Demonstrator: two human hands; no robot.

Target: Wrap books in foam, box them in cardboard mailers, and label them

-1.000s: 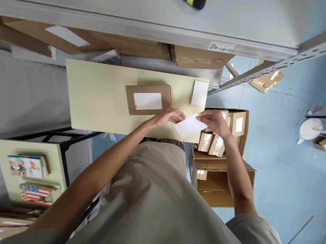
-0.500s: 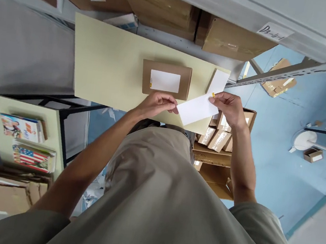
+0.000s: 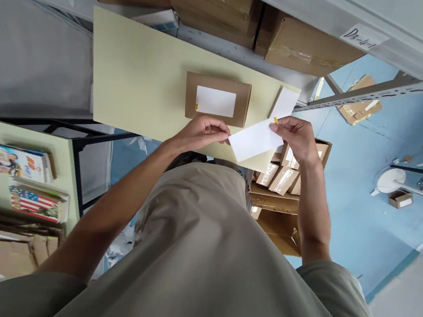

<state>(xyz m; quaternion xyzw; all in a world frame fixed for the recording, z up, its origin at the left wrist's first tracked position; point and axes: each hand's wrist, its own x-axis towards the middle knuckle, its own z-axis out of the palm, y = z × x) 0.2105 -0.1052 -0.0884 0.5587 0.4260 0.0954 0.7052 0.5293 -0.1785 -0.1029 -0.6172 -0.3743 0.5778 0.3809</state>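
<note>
A white label sheet (image 3: 255,139) is held between both hands just above the near edge of the pale yellow table (image 3: 136,76). My left hand (image 3: 201,131) pinches its left corner and my right hand (image 3: 295,138) grips its upper right corner, where a small yellow tab shows. Beyond the hands, a flat brown cardboard box (image 3: 216,99) with a white label on top lies on the table. A small stack of white labels (image 3: 284,104) rests at the table's right end.
An open carton of small labelled brown boxes (image 3: 285,176) stands on the blue floor to the right. A metal shelf rack (image 3: 330,26) holding brown cartons rises behind the table. A second low table at left carries books (image 3: 29,181). Cardboard lies at the lower left.
The view has tilted down, so the shelf top has left the frame. Both hands have lifted the white sheet slightly off the table edge; in the last half second they barely moved.
</note>
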